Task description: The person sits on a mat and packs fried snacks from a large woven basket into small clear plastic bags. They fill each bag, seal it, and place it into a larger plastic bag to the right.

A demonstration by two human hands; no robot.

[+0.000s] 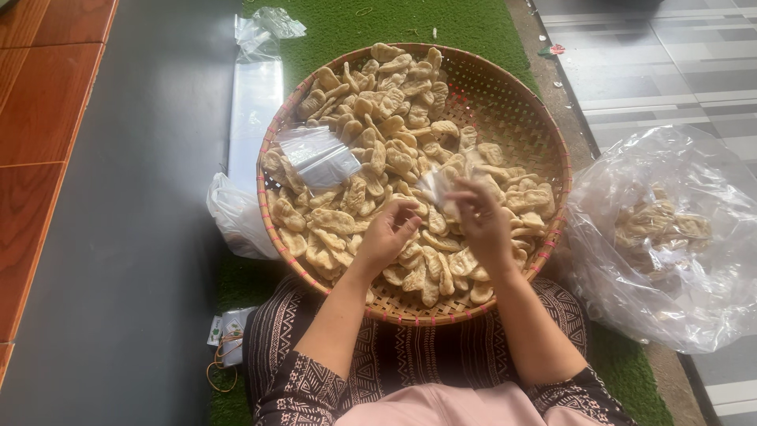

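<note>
The right hand (482, 223) pinches a small clear bag (436, 187); the left hand (388, 234), fingers curled, picks crackers (394, 142) just beside it.

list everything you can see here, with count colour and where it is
woven basket: one, tan, middle, on green mat
crackers: many, pale tan, piled in basket
small clear bag: one, lying on crackers, left side
large plastic bag: one, clear, right of basket, holding more crackers
stack of clear bags: one, left of basket
green mat: one, under basket
rubber bands: a few, yellowish, bottom left
left hand: on crackers
right hand: fingers hold small clear bag
</note>
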